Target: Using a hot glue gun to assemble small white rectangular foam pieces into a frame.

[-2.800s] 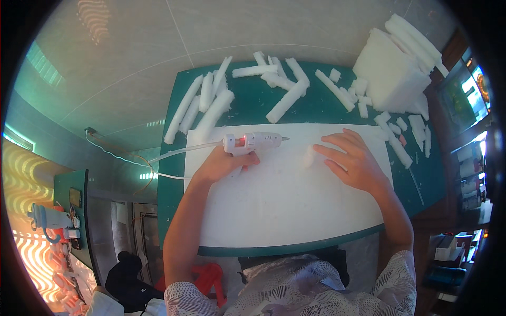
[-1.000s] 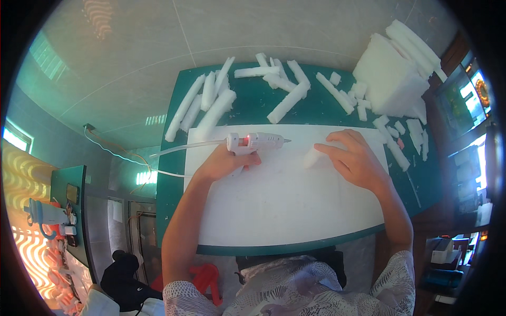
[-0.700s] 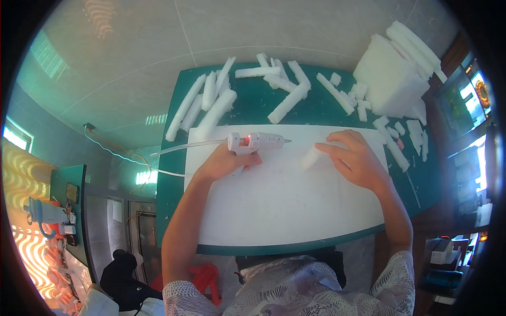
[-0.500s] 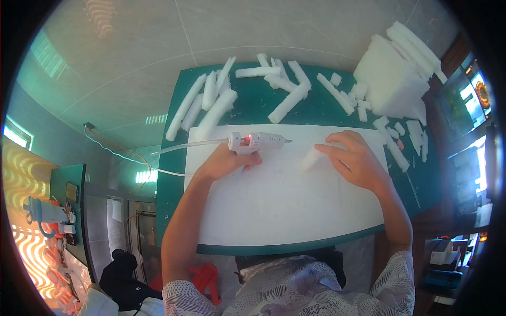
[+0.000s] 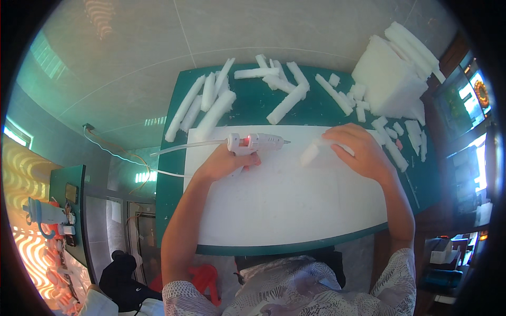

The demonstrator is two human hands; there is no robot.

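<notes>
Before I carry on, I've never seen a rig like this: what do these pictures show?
No machine: these are a person's bare hands, and every picture comes from one fisheye camera on the person's head, looking down. The left hand holds a white glue gun, its tip pointing right. The right hand is at a small white foam piece; whether it grips it is hard to tell. Beneath lies a white sheet on a green table. White foam strips lie along the far side, with a big foam block at far right.

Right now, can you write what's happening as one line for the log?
left hand: holds glue gun | right hand: beside foam piece, contact unclear | below: white board | beyond: foam strips, green table
</notes>
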